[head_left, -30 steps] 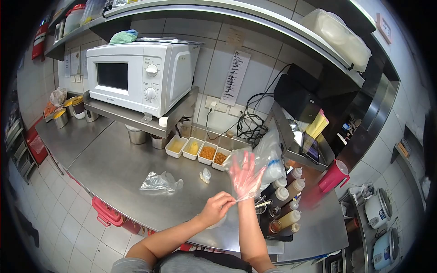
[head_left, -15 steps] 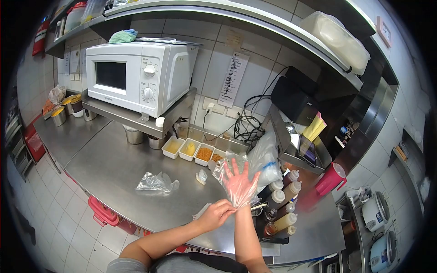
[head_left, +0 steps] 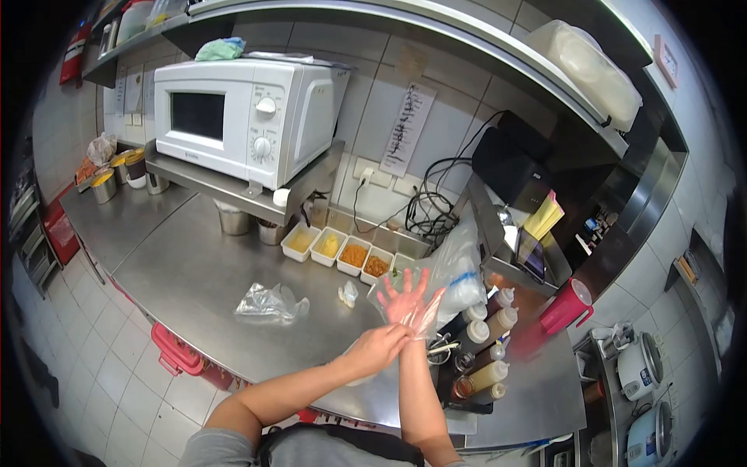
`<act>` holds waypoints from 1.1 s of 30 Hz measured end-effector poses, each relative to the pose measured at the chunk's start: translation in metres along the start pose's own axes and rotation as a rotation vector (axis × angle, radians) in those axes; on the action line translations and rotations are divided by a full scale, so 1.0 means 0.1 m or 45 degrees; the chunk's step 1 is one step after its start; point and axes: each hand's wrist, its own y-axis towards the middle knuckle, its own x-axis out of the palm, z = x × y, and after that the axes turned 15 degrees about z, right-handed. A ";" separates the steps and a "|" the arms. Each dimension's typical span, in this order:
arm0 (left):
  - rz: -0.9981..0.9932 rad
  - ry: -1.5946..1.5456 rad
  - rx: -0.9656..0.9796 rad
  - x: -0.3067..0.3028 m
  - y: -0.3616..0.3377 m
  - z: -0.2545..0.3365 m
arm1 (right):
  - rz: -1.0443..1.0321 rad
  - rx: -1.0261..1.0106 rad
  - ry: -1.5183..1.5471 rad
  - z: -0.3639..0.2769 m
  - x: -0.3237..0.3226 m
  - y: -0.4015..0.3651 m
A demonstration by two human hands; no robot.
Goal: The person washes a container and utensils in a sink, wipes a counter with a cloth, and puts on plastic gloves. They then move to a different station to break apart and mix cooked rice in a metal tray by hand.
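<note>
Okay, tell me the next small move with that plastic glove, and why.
Probably have the left hand ease the plastic glove a little further down the right hand. The left fingers already seem to pinch its edge near the wrist, the right fingers are spread inside, and creased plastic hangs loose beside them.

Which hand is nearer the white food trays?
Right. Your right hand is just this side of the trays; your left hand is farther back, pinching the glove.

The writing on the wall paper (head_left: 408,130) and microwave (head_left: 240,117) is too small to read
</note>
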 end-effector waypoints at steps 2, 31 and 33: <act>-0.072 0.010 0.063 0.01 0.02 -0.02 | 0.038 0.045 -0.012 0.03 0.00 -0.04; 0.076 0.301 0.033 0.10 0.10 0.12 | 0.231 -0.088 0.017 0.09 -0.03 0.07; -0.088 0.222 -0.007 0.11 0.15 -0.06 | 0.242 -0.065 0.068 0.08 -0.03 0.08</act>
